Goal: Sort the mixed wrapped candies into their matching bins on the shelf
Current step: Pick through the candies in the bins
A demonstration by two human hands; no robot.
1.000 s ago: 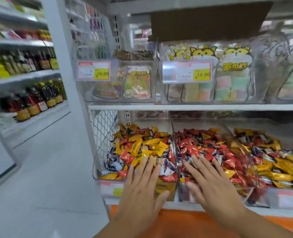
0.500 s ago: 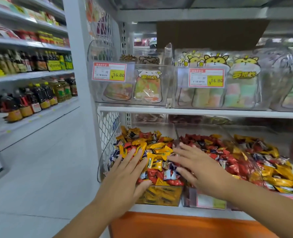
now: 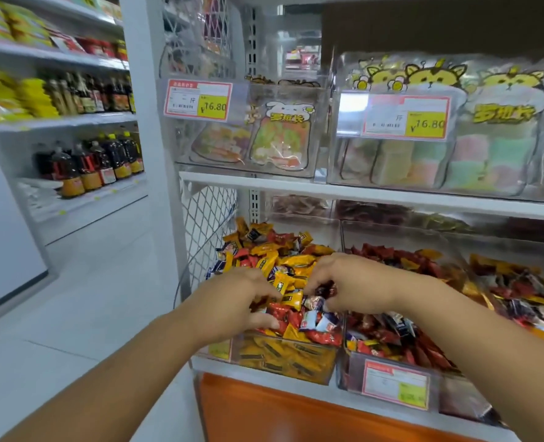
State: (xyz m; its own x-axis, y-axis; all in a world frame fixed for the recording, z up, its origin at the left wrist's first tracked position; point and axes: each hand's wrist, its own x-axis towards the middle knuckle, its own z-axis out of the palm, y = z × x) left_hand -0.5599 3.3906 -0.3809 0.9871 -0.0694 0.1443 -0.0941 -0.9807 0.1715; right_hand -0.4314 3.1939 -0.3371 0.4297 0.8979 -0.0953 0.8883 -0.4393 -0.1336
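Note:
Three clear bins of wrapped candies stand on the lower shelf. The left bin (image 3: 296,362) holds a mixed heap of yellow, red and blue-white candies (image 3: 283,253). The middle bin (image 3: 353,374) holds mostly red candies (image 3: 388,253), and the right bin (image 3: 465,403) mostly yellow and red ones (image 3: 519,288). Both hands are in the left bin's heap. My left hand (image 3: 232,304) curls its fingers and thumb round red and yellow candies at the front. My right hand (image 3: 356,282) reaches across from the right, its fingertips curled on a dark red candy (image 3: 326,288).
The upper shelf (image 3: 376,194) carries clear boxes of bagged sweets (image 3: 280,138) with price labels (image 3: 197,98). A wire mesh side panel (image 3: 206,212) closes the shelf's left end. An aisle floor (image 3: 88,298) and shelves of bottles (image 3: 88,164) lie to the left. An orange base (image 3: 280,416) sits below.
Both hands have gone from flat and spread over the bins to curled down into the left bin's heap. The right hand has moved left from the middle bin, and the view has come closer.

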